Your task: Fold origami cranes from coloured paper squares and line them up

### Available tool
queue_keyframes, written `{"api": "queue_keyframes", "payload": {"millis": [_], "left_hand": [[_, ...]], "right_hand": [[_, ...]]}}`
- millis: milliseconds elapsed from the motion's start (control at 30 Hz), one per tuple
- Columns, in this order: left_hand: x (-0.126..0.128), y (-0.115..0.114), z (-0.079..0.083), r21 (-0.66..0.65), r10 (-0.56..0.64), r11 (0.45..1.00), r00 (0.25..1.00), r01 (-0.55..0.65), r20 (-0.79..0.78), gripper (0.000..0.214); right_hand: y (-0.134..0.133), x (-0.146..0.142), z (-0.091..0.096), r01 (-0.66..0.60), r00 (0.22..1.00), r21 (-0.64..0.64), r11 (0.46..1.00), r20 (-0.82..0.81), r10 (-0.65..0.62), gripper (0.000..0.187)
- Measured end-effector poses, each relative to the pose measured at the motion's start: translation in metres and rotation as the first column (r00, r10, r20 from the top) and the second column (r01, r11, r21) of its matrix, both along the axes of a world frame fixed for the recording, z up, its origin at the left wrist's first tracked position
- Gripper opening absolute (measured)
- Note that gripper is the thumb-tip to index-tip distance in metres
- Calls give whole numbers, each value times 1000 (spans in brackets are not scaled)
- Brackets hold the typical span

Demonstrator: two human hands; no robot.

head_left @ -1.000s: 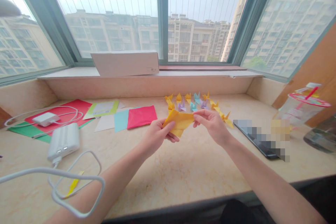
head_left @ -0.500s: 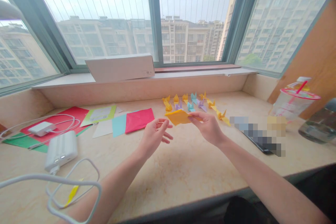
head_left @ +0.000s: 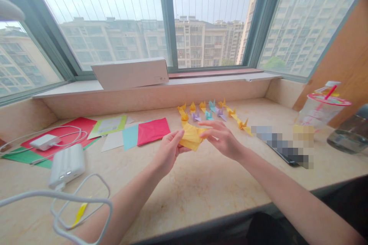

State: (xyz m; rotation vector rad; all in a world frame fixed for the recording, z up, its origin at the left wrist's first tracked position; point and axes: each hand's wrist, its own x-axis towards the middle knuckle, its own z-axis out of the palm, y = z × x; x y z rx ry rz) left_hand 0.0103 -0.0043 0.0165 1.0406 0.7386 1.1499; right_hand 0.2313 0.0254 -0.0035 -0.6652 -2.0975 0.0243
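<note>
A folded piece of yellow-orange paper [head_left: 191, 136] hangs above the stone counter [head_left: 201, 183], held between both hands. My left hand [head_left: 168, 149] pinches its left side with thumb and fingers. My right hand [head_left: 221, 138] grips its right side, index finger stretched over the top. Just behind them stands a row of several small folded paper cranes [head_left: 211, 114] in yellow, purple and teal.
Flat sheets lie at left: pink [head_left: 153, 130], light blue [head_left: 130, 137], white, lime, red and green. A white power bank [head_left: 66, 164] with cables and a charger [head_left: 43, 141] sit far left. A white box [head_left: 130, 72] rests on the sill. A lidded cup [head_left: 322, 111] and a dark tablet [head_left: 283, 149] are at right.
Half a second ago only my right hand held the paper, and my left hand was open below it. The left hand has closed on the paper again, which now hangs lower and more upright.
</note>
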Motion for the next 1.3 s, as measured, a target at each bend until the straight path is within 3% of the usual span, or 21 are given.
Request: {"api": "queue_keyframes", "payload": {"millis": [233,367,533,1033,1167,1300], "left_hand": [[3,1,-8,103,103,990,993,-97,-52,33],[4,0,-6,119,60,991,996,-53,-60,32],[6,-2,-6,116,25,993,1000,-23,-14,32],[10,-9,-2,187,-47,980,991,71,-126,40],[11,-10,-3,183,-56,980,990,79,-128,37],[11,-10,-6,174,-86,979,988,107,-125,32]], "right_hand": [[-7,-6,5,87,984,81,993,150,-98,31],[-10,-8,6,38,978,147,988,198,-67,25],[-9,-7,5,36,990,131,991,128,-53,20],[-12,-11,5,76,958,-144,987,-264,-112,10],[-9,-17,0,-9,922,-280,960,-373,-100,14],[-7,-27,-6,-192,843,-440,877,-532,-83,24]]}}
